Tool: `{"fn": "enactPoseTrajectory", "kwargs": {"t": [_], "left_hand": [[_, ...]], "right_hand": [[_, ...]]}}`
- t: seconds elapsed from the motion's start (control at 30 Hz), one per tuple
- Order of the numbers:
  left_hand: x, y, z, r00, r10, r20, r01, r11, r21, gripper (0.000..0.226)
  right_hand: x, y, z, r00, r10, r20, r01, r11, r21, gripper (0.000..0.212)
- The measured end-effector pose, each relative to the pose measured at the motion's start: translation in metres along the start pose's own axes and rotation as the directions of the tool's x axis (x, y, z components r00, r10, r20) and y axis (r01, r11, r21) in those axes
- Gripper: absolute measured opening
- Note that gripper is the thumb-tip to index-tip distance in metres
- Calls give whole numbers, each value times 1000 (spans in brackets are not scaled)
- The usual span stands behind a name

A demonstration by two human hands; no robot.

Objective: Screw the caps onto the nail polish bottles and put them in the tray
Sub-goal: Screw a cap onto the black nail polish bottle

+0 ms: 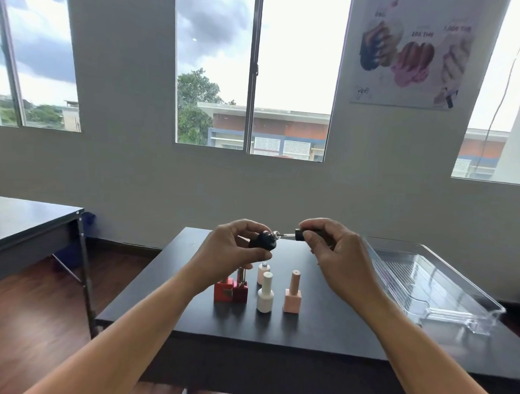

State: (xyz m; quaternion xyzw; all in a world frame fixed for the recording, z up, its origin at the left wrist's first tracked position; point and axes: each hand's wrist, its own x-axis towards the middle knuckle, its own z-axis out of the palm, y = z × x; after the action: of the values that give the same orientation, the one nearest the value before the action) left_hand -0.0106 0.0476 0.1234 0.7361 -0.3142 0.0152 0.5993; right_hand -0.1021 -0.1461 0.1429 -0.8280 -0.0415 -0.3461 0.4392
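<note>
1. Left hand [230,246] grips a black bottle [263,241] above the surface [307,331], tipped sideways.
2. Right hand [336,246] pinches its brush cap [299,234], brush tip at the neck.
3. Clear tray [444,291] lies right.

Overcast daylight is pouring through the tall glass-paned windows [217,48] across the top of the frame, blowing the sky out to white and leaving the grey wall [121,168] dim. Soft glare is sheening the matte black tabletop [277,330] and clear plastic tray [421,279] at right. Wide-angle distortion is tilting the edges; the pale nail-art poster [414,52] upper right is blurring
</note>
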Motion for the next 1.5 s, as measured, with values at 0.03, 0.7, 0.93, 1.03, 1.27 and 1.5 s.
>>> {"fn": "enactPoseTrajectory", "kwargs": {"t": [0.03,0.7,0.93,1.03,1.27,1.5], "left_hand": [[0,1,1,1000,1,1,-1,1000,11,36],[-3,0,22,1000,-1,9,-1,988,155,40],[-6,-8,27,999,10,39,-17,983,181,36],[-5,-12,26,1000,-4,16,1,982,188,36],[-4,-17,29,1000,2,16,-5,975,224,39],[-3,-19,32,999,32,13,-34,946,321,37]], "right_hand": [[0,0,-1,1000,-12,-2,12,1000,-16,16],[-2,8,-5,998,25,52,-14,978,-209,13],[1,11,-11,988,111,107,-46,874,-484,65],[-1,14,-13,970,139,197,-39,897,-440,59],[-4,22,-7,977,90,195,-53,981,-186,8],[0,23,-6,972,106,209,-73,984,-160,4]]}}
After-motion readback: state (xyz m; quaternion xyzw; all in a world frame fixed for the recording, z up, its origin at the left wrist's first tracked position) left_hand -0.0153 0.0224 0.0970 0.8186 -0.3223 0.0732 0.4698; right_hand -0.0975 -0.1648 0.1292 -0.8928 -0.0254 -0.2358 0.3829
